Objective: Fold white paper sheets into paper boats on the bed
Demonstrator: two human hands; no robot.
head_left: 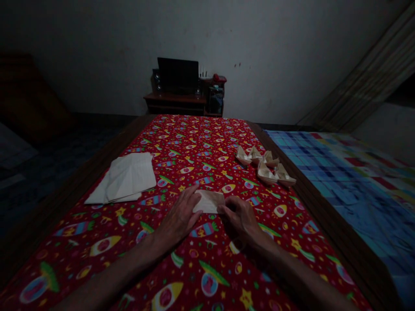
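Note:
A small folded piece of pale paper (210, 201) lies on the red patterned tablecloth (194, 147) in front of me. My left hand (180, 214) rests flat on the paper's left edge, fingers stretched out. At the paper's right edge, my right hand (240, 216) has its fingers curled and pinching the paper. A stack of white lined sheets (126, 178) lies to the left of my hands. Several folded paper boats (264, 165) sit at the right, further back.
The table has a dark wooden rim (311, 194). To the right lies a blue checked mattress (350, 181). A low wooden stand with a dark screen (178, 75) is against the far wall. The room is dim.

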